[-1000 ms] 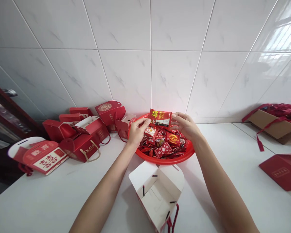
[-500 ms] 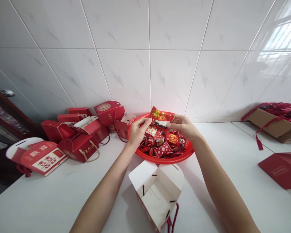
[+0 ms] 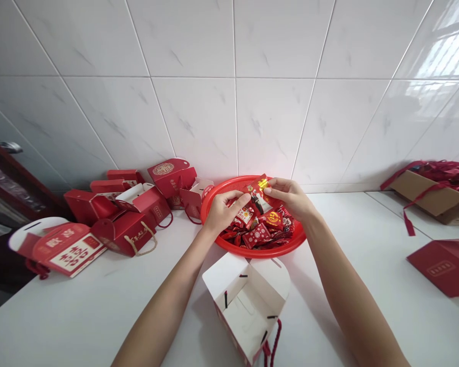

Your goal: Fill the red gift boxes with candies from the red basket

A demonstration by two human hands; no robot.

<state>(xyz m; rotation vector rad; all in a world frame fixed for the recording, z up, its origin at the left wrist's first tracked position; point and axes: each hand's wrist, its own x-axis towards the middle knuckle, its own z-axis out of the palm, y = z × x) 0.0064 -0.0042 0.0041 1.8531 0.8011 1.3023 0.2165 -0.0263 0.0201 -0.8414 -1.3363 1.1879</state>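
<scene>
Above the red basket [image 3: 258,253], a red candy packet [image 3: 260,199] with yellow print hangs between both hands. My right hand [image 3: 290,198] pinches its upper right part between thumb and fingers. On its left edge, my left hand [image 3: 225,208] is closed, thumb against fingers, at the packet. Beneath lie several wrapped red candies [image 3: 257,235] inside the basket. An open box [image 3: 248,311], white inside, stands in front of the basket, with nothing in it and a dark red cord at its lower right.
Several red gift boxes [image 3: 118,232] are grouped on the left of the white table [image 3: 99,316]. At the right are a cardboard box [image 3: 428,196] holding dark red ribbons and a single red box [image 3: 443,267]. A tiled wall [image 3: 199,117] rises behind.
The packet has turned from lying crosswise to a tilted, more upright position. My right hand has rotated with it, and my left hand has shifted slightly right and down.
</scene>
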